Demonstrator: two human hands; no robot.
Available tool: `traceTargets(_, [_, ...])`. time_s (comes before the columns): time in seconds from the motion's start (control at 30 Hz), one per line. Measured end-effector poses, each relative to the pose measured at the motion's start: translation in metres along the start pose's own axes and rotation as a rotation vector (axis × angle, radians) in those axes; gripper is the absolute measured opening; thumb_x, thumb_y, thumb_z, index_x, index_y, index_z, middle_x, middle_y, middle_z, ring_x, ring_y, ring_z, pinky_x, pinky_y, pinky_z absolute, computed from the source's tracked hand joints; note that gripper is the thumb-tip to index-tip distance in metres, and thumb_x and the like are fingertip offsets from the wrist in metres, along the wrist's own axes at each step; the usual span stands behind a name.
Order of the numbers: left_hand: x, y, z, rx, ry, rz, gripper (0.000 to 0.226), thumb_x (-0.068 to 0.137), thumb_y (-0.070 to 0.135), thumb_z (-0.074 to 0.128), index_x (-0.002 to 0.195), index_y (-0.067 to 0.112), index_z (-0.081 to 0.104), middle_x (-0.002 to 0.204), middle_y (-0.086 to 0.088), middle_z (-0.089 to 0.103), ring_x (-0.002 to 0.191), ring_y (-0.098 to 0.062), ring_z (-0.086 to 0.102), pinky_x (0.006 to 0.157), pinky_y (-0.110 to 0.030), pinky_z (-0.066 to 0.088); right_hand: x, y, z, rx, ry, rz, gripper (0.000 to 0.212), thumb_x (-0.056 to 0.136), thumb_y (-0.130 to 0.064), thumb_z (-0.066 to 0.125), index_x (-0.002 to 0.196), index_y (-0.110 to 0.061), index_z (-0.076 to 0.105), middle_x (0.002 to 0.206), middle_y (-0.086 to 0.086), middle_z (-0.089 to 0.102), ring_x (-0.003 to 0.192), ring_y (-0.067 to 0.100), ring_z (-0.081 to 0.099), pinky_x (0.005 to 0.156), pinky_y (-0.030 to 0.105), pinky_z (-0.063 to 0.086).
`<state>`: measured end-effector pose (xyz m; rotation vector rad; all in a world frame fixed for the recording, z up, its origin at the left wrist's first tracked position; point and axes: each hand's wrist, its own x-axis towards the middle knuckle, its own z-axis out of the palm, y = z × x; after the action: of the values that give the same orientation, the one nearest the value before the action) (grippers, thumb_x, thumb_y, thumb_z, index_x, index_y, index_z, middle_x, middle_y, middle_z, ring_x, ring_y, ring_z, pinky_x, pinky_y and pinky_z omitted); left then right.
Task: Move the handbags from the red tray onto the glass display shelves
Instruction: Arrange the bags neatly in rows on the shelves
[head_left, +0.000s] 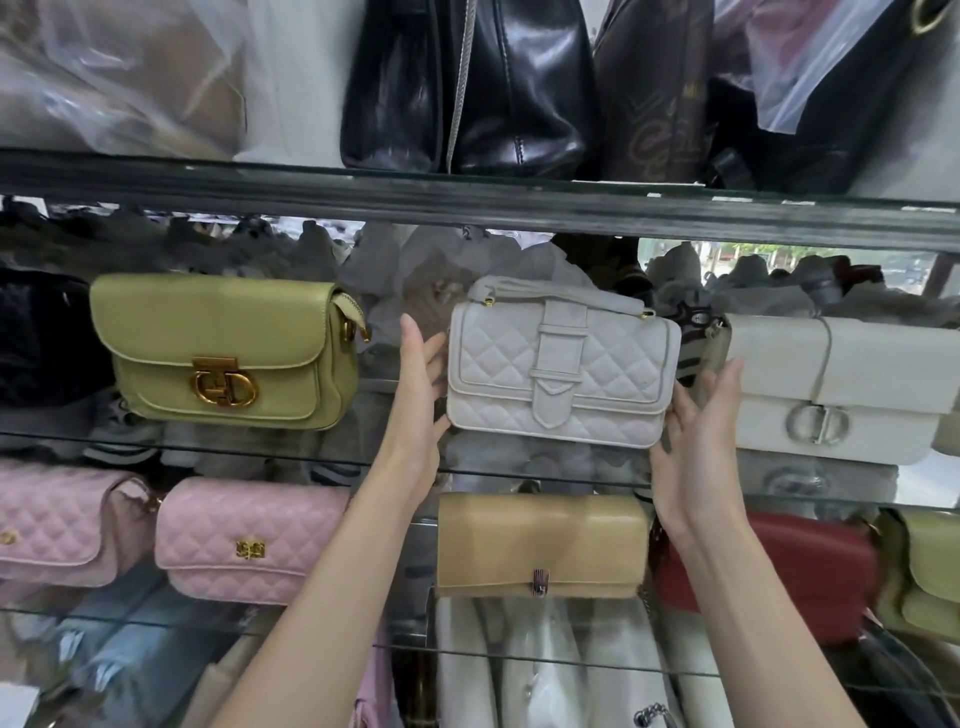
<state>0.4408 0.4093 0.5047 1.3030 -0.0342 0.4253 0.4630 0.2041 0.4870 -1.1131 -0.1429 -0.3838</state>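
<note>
Bag: the white quilted handbag sits on the glass shelf, olive handbag to its left, cream handbag close on its right.
Left hand: fingers straight, flat against the bag's left side.
Right hand: fingers extended, uncurled, at its lower right corner.
Doing it well: square it with both palms, flap forward, centred between its neighbours, base back from the shelf edge.

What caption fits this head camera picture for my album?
Left hand and right hand steady a white quilted handbag at a glass shelf, between a green handbag and a cream handbag.
</note>
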Motion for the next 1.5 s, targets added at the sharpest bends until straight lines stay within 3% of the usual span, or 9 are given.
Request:
traceTargets(0.17, [0.001, 0.001, -0.004, -0.024, 0.003, 0.004, 0.055, 0.096, 0.073, 0.018, 0.119, 0.041, 0.057, 0.105, 0.029, 0.066, 0.104, 0.01, 0.056, 0.1, -0.033, 0.042, -0.001, 0.006, 0.009, 0.011, 0.049, -0.016, 0.065, 0.101, -0.069, 0.029, 0.16, -0.042, 0.016, 0.154, -0.01, 0.043, 0.132, 0.004, 0.046, 0.12, 0.039, 0.031])
traceTargets(0.3, [0.0, 0.001, -0.01, -0.058, 0.019, -0.015, 0.068, 0.095, 0.075, 0.019, 0.135, 0.035, 0.055, 0.111, 0.026, 0.065, 0.11, 0.007, 0.055, 0.107, -0.036, 0.039, -0.005, 0.006, 0.014, 0.008, 0.049, -0.023, 0.066, 0.101, -0.069, 0.03, 0.159, -0.043, 0.016, 0.154, -0.011, 0.043, 0.134, 0.006, 0.046, 0.119, 0.04, 0.032])
traceTargets(0.47, [-0.008, 0.001, -0.015, -0.038, 0.041, 0.018, 0.053, 0.095, 0.075, 0.019, 0.107, 0.044, 0.061, 0.092, 0.033, 0.071, 0.096, 0.014, 0.061, 0.098, -0.032, 0.043, -0.012, 0.01, 0.015, 0.048, 0.035, -0.027, 0.068, 0.1, -0.069, 0.03, 0.16, -0.039, 0.015, 0.162, -0.005, 0.037, 0.143, 0.006, 0.04, 0.117, 0.035, 0.031])
traceTargets(0.6, [-0.014, 0.001, -0.02, -0.049, 0.03, 0.045, 0.054, 0.097, 0.072, 0.019, 0.103, 0.042, 0.064, 0.094, 0.031, 0.072, 0.094, 0.015, 0.064, 0.091, -0.028, 0.043, -0.02, 0.011, 0.021, 0.049, 0.026, -0.035, 0.066, 0.101, -0.068, 0.029, 0.159, -0.039, 0.018, 0.161, -0.006, 0.038, 0.14, 0.004, 0.041, 0.119, 0.035, 0.029])
traceTargets(0.87, [-0.02, -0.001, -0.025, -0.127, 0.028, 0.047, 0.061, 0.096, 0.074, 0.023, 0.129, 0.036, 0.056, 0.128, 0.021, 0.064, 0.126, 0.001, 0.053, 0.116, -0.036, 0.033, -0.025, 0.006, 0.021, 0.109, 0.045, -0.043, 0.063, 0.103, -0.064, 0.028, 0.159, -0.035, 0.024, 0.159, -0.005, 0.041, 0.138, 0.006, 0.044, 0.124, 0.043, 0.028])
traceTargets(1.1, [-0.028, -0.001, -0.027, -0.125, 0.104, 0.091, 0.053, 0.098, 0.07, 0.022, 0.113, 0.037, 0.062, 0.112, 0.023, 0.07, 0.116, 0.004, 0.058, 0.109, -0.031, 0.04, -0.031, 0.012, 0.022, 0.086, 0.029, -0.075, 0.058, 0.103, -0.062, 0.03, 0.154, -0.035, 0.03, 0.153, -0.006, 0.048, 0.113, -0.012, 0.052, 0.112, 0.035, 0.037])
traceTargets(1.3, [-0.028, 0.0, -0.027, -0.177, 0.132, 0.065, 0.061, 0.098, 0.07, 0.024, 0.126, 0.027, 0.057, 0.122, 0.013, 0.063, 0.119, 0.0, 0.054, 0.118, -0.039, 0.034, -0.032, 0.015, 0.022, 0.079, 0.022, -0.063, 0.057, 0.102, -0.063, 0.031, 0.153, -0.037, 0.031, 0.15, -0.009, 0.048, 0.113, -0.013, 0.051, 0.109, 0.033, 0.037])
traceTargets(1.43, [-0.025, 0.0, -0.029, -0.205, 0.137, 0.045, 0.069, 0.096, 0.073, 0.024, 0.135, 0.025, 0.054, 0.128, 0.009, 0.061, 0.124, -0.005, 0.052, 0.119, -0.042, 0.033, -0.017, 0.009, 0.026, 0.156, 0.077, -0.011, 0.057, 0.107, -0.052, 0.034, 0.158, -0.028, 0.028, 0.154, 0.0, 0.046, 0.127, 0.002, 0.051, 0.109, 0.033, 0.041])
traceTargets(1.5, [-0.024, 0.0, -0.027, -0.21, 0.148, 0.06, 0.068, 0.097, 0.072, 0.023, 0.135, 0.024, 0.054, 0.122, 0.011, 0.061, 0.118, -0.001, 0.053, 0.118, -0.041, 0.034, -0.02, 0.01, 0.026, 0.157, 0.069, -0.016, 0.058, 0.106, -0.055, 0.033, 0.158, -0.029, 0.028, 0.149, -0.002, 0.049, 0.115, -0.005, 0.053, 0.102, 0.031, 0.044])
